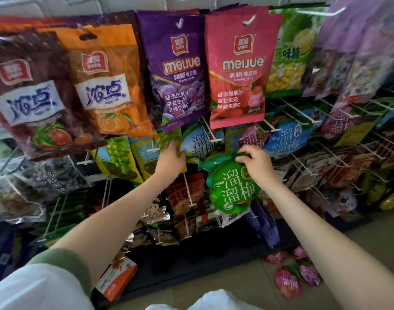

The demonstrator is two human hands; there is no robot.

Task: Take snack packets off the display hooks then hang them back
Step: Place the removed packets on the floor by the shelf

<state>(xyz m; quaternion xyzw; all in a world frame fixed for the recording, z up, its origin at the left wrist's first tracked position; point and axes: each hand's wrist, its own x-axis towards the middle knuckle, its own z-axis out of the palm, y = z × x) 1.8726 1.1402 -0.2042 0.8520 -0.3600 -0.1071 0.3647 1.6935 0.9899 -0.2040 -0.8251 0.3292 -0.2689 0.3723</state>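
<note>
Your right hand (pixel 256 163) pinches the green packet (pixel 233 189) at 12 o'clock; it looks light, slippery. Left hand (pixel 170 161) grips a grape packet (pixel 169 136).

We reach both bare forearms up and forward, the left sleeve (pixel 55 260) ending near the elbow. Our left hand (pixel 171 161) is raised with its back to the camera, fingers curled on the edge of a grape-print packet (pixel 169 137). Our right hand (pixel 257 164), near it at about the same height, bends at the wrist and pinches the top of a green packet (pixel 233 186) with curled fingertips
</note>
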